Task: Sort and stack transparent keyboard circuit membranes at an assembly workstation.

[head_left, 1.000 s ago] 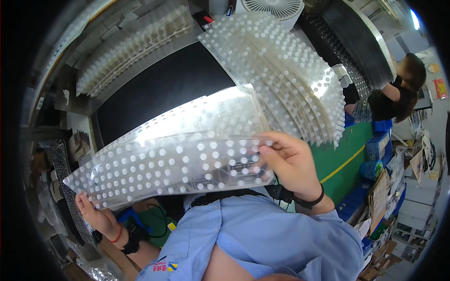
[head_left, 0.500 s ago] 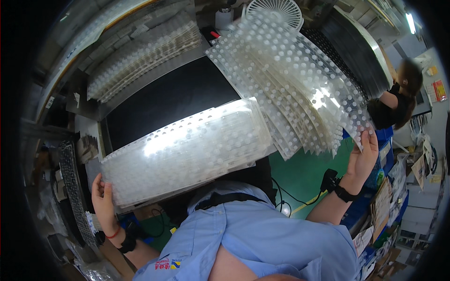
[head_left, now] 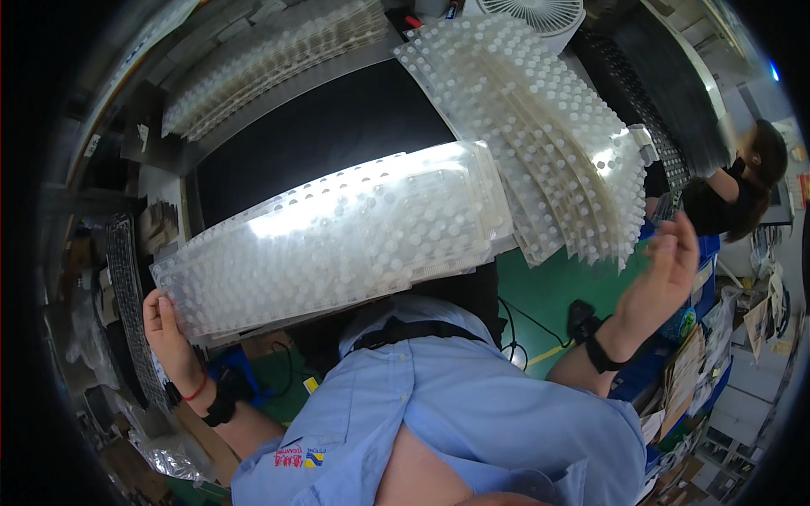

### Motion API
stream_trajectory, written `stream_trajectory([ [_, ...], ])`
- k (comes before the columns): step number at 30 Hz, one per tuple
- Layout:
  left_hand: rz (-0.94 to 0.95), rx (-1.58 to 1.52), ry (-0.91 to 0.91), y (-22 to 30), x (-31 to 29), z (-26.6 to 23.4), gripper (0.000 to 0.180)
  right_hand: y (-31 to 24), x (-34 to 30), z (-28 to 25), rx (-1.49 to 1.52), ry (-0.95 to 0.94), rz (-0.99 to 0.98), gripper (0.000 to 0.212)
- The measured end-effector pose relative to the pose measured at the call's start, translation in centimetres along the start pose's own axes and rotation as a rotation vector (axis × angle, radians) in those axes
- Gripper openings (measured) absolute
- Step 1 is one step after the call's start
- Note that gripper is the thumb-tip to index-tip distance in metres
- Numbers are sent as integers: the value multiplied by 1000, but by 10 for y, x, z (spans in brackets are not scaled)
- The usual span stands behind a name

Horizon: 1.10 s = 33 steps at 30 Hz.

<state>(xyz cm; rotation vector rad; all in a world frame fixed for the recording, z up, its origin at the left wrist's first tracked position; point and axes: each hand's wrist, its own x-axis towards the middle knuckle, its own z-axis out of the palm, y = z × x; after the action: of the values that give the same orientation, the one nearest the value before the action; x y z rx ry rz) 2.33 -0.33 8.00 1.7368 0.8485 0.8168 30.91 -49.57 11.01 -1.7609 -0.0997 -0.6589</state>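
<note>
A stack of clear plastic sheets with rows of round dots lies slanted across the work surface in front of me. My left hand is closed on its near left corner, thumb over the edge. To the right, a fanned pile of similar dotted sheets leans off the table's edge, its lower ends hanging over. My right hand is in the air beside that pile, apart from it. Its fingers are raised, a little blurred, with nothing seen in them.
A black mat lies behind the front stack. More dotted sheets stand in a row at the back left. A white fan is at the back. Another person works at the right, beside a tall dark stack.
My right hand has let go of the top sheet's corner, and that sheet has settled onto the fanned pile. The left hand and front stack have shifted slightly left in the picture.
</note>
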Motion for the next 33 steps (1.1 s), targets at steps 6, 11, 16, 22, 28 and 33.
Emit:
stream_trajectory([
  [6, 162, -157, 43, -13, 2, -14, 11, -35, -47, 57, 457, -803, 566, 50],
  [11, 387, -505, -99, -11, -1, -14, 3, -37, -59, 61, 768, -1060, 716, 80],
  [16, 557, -605, -368, 1, 13, -25, 13, -45, -55, 54, 734, -1160, 773, 105],
  [22, 546, -587, -144, 26, -19, 13, 30, -43, -56, 63, 784, -1035, 602, 62],
  [28, 536, -230, -106, -3, 9, -4, 16, -45, -53, 100, 555, -790, 593, 40],
  [33, 48, -181, -116, -45, 16, -37, 28, -38, -50, 111, 455, -796, 611, 41],
])
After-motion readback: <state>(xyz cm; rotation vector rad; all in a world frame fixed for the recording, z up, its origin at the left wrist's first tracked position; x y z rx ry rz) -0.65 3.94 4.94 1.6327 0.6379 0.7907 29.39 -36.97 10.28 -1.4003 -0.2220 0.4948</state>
